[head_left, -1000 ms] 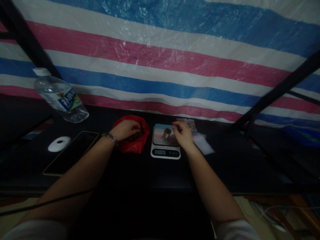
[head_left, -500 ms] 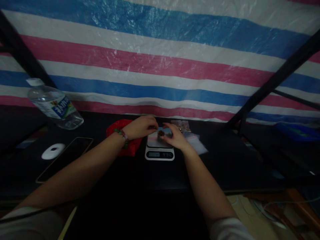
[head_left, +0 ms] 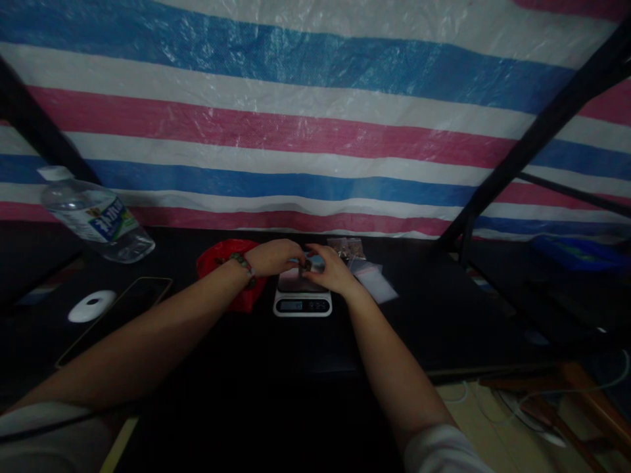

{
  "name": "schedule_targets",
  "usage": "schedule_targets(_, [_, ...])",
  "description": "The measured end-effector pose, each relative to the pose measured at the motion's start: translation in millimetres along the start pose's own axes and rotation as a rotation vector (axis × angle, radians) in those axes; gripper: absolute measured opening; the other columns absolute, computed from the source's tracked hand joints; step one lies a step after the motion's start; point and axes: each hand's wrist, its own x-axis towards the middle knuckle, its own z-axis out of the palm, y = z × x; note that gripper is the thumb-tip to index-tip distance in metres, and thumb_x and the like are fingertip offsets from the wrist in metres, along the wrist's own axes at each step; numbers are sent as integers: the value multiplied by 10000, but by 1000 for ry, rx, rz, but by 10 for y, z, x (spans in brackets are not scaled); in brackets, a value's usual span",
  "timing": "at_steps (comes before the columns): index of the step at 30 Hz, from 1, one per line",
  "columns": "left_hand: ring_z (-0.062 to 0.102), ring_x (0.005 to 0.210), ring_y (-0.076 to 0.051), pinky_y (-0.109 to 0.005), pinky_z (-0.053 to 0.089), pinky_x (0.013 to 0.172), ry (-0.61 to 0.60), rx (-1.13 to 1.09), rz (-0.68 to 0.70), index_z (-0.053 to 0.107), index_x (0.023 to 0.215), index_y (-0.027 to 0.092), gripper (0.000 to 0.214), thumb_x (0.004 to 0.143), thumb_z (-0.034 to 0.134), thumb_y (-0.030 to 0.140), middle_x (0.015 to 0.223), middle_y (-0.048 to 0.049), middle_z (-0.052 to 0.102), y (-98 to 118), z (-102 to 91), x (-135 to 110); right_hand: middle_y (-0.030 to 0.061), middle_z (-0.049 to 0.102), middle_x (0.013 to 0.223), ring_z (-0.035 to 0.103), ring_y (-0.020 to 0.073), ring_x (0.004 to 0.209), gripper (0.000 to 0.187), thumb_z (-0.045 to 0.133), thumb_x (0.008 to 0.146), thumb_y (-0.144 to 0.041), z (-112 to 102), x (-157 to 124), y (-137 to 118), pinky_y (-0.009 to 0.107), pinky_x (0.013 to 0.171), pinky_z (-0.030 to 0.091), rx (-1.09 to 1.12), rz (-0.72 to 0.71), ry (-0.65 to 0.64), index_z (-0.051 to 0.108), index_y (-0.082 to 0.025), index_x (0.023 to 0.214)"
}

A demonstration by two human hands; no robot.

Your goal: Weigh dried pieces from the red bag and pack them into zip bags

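A white kitchen scale (head_left: 302, 307) with a lit display and shiny top plate stands on the black tabletop. Over the plate is a small clump of brown pieces (head_left: 307, 266); whether a clear bag or cup surrounds it I cannot tell. My left hand (head_left: 280, 257), wearing a beaded bracelet (head_left: 242, 265), reaches in from the left, its fingertips pinched together at the clump. What lies in that pinch is too small to make out. My right hand (head_left: 331, 268) curls round the clump from the right, thumb in front and fingers behind. Beneath my left wrist lies a red plastic bag (head_left: 217, 257).
Small clear bags of brown pieces (head_left: 347, 248) and flat clear bags (head_left: 378, 284) lie right of the scale. To the left are a plastic bottle (head_left: 101, 220), a phone (head_left: 140, 292) and a white oval object (head_left: 92, 306). A striped sheet (head_left: 276, 118) hangs behind, between dark frame bars (head_left: 517, 154).
My left hand has come down and inward, its fingertips now at the brown clump. My right hand stays round it. The whole view has shifted slightly, and the scale's display looks brighter.
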Motion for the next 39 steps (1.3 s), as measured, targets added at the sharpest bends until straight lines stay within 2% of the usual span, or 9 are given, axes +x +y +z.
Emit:
schedule_targets(7, [598, 955, -175, -274, 419, 877, 12, 4, -40, 691, 956, 177, 187, 844, 544, 204, 1014, -64, 671, 55, -11, 0, 72, 635, 1119, 553, 241, 1081, 675, 760, 655, -255, 9, 14, -24, 418, 977, 391, -11, 6, -14, 504, -214, 1277])
schedule_targets(12, [609, 861, -172, -259, 433, 780, 20, 8, -107, 678, 961, 171, 211, 827, 530, 239, 956, -62, 672, -3, -136, -57, 75, 626, 1136, 546, 239, 1083, 664, 753, 665, -255, 35, -1, 8, 407, 974, 396, -19, -2, -10, 501, -210, 1278])
schedule_targets(17, [613, 744, -166, -243, 425, 670, -50, -51, -377, 698, 894, 188, 314, 832, 475, 401, 844, -32, 697, -257, -326, -456, 67, 623, 1112, 543, 235, 1082, 606, 719, 710, -268, 26, -7, 26, 411, 975, 401, -29, -7, -2, 501, -221, 1274])
schedule_targets(19, [616, 707, -166, -242, 429, 650, -66, -70, -499, 712, 875, 204, 378, 825, 454, 475, 793, -20, 701, -365, -317, -667, 64, 628, 1103, 544, 235, 1082, 541, 683, 748, -270, 10, -4, 6, 418, 976, 399, -35, -7, 17, 511, -226, 1259])
schedule_targets(22, [624, 700, -174, -248, 444, 664, -37, -79, -572, 725, 875, 218, 430, 825, 417, 515, 763, -20, 704, -468, -190, -908, 68, 636, 1080, 549, 231, 1068, 457, 637, 794, -281, -12, 2, -30, 419, 962, 408, -41, 4, 59, 529, -218, 1233])
schedule_targets(24, [632, 737, -180, -251, 453, 694, -44, -83, -555, 727, 884, 219, 432, 832, 408, 506, 808, -29, 712, -488, -70, -990, 72, 637, 1071, 552, 229, 1059, 429, 622, 811, -293, -18, 4, -42, 414, 952, 414, -44, 12, 78, 536, -209, 1223])
schedule_targets(29, [628, 910, -184, -252, 448, 818, -45, -122, -397, 697, 1014, 211, 374, 844, 454, 438, 1025, -49, 696, -459, 161, -1007, 66, 639, 1072, 550, 233, 1073, 380, 598, 831, -307, -8, 3, -38, 417, 962, 409, -66, 45, 80, 556, -228, 1200])
schedule_targets(34, [630, 929, -183, -261, 455, 832, -57, -117, -393, 686, 1024, 211, 300, 827, 481, 309, 1061, -49, 684, -468, 260, -976, 71, 638, 1087, 549, 248, 1083, 364, 579, 842, -317, 1, 2, -57, 437, 972, 398, -60, 63, 78, 562, -240, 1198])
schedule_targets(39, [632, 921, -187, -271, 458, 837, -43, -106, -393, 690, 985, 198, 281, 809, 485, 275, 1035, -51, 683, -499, 286, -986, 71, 640, 1080, 554, 242, 1073, 354, 585, 840, -314, 18, 1, -46, 425, 965, 408, -71, 64, 81, 569, -229, 1183])
